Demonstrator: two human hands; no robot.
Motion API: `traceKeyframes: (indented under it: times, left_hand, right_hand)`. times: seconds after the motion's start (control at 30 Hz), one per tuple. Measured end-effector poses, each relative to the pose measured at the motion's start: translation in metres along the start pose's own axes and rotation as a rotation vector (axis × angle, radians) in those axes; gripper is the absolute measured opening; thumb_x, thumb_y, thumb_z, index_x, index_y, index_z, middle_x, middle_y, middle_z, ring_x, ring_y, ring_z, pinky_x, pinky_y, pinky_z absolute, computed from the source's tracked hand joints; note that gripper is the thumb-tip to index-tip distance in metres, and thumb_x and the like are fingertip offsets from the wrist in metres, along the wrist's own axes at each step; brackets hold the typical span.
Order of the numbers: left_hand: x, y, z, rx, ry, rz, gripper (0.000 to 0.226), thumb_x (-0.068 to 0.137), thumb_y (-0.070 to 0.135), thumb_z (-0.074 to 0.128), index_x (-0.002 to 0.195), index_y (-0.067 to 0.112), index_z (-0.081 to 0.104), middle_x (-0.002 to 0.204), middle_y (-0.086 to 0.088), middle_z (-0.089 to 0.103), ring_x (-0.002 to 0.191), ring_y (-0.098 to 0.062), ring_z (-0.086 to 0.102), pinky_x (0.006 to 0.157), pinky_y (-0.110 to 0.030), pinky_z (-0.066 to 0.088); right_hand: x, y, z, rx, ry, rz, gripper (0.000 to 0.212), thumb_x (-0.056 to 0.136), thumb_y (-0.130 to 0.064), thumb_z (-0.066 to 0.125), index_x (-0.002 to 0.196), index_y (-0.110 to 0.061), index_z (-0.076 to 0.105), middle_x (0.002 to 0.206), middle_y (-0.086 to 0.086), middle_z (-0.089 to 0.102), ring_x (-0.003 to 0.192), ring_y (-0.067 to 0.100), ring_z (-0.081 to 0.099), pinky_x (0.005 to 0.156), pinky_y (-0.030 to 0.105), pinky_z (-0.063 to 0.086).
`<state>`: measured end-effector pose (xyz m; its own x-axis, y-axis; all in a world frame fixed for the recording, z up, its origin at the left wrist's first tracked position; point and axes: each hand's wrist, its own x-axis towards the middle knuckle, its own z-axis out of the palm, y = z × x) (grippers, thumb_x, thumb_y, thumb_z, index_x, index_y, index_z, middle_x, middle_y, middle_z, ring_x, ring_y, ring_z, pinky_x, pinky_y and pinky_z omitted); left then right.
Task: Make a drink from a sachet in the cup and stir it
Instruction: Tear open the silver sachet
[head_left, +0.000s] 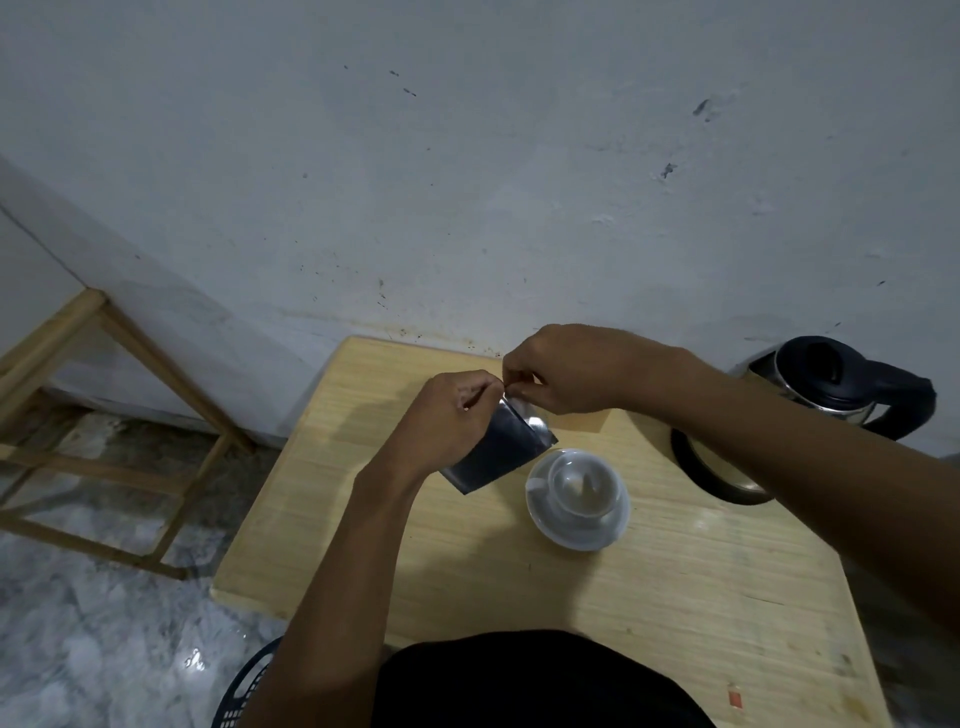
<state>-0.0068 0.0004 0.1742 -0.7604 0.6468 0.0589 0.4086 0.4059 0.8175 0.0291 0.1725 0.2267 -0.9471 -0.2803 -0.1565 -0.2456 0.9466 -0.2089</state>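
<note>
Pale wooden tabletop (675, 597) fills the lower centre. At the right edge, a steel electric kettle with black lid and handle (841, 384) stands beside its round black base (711, 467). A light wooden frame (104, 415) stands at left on grey marbled floor (78, 649) against a scuffed white wall (467, 156).

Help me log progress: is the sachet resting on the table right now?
No, the sachet is held up above the table, pinched at its top edge by the left hand and right hand.
</note>
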Motion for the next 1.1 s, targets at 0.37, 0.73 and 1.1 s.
traceKeyframes:
  times: [0.37, 0.73, 1.1]
  left_hand:
    - [-0.007, 0.01, 0.007, -0.265, 0.114, -0.11, 0.044, 0.095, 0.012, 0.049, 0.053, 0.021, 0.044, 0.045, 0.011, 0.04, 0.045, -0.003, 0.034, 0.045, -0.009, 0.027]
    - [0.001, 0.015, 0.009, -0.194, 0.081, -0.141, 0.024, 0.097, 0.028, 0.046, 0.087, 0.021, 0.067, 0.075, 0.004, 0.066, 0.072, -0.005, 0.058, 0.063, -0.013, 0.042]
    - [0.001, 0.009, 0.008, -0.08, 0.097, -0.031, 0.023, 0.095, 0.02, 0.049, 0.082, 0.017, 0.067, 0.067, 0.01, 0.065, 0.063, -0.001, 0.058, 0.057, -0.01, 0.04]
  right_hand:
    - [-0.007, 0.004, 0.015, -0.105, 0.291, -0.341, 0.027, 0.096, -0.023, 0.042, 0.081, -0.009, 0.06, 0.073, 0.003, 0.06, 0.066, 0.016, 0.043, 0.056, 0.033, 0.041]
    - [-0.009, 0.015, -0.002, 0.141, 0.136, -0.067, 0.017, 0.092, -0.037, 0.059, 0.091, -0.021, 0.066, 0.081, -0.008, 0.065, 0.072, 0.009, 0.059, 0.068, 0.032, 0.051]
    - [-0.016, 0.007, 0.013, 0.114, 0.147, -0.056, 0.02, 0.095, -0.028, 0.052, 0.078, -0.018, 0.054, 0.065, -0.012, 0.046, 0.064, 0.013, 0.049, 0.059, 0.029, 0.038]
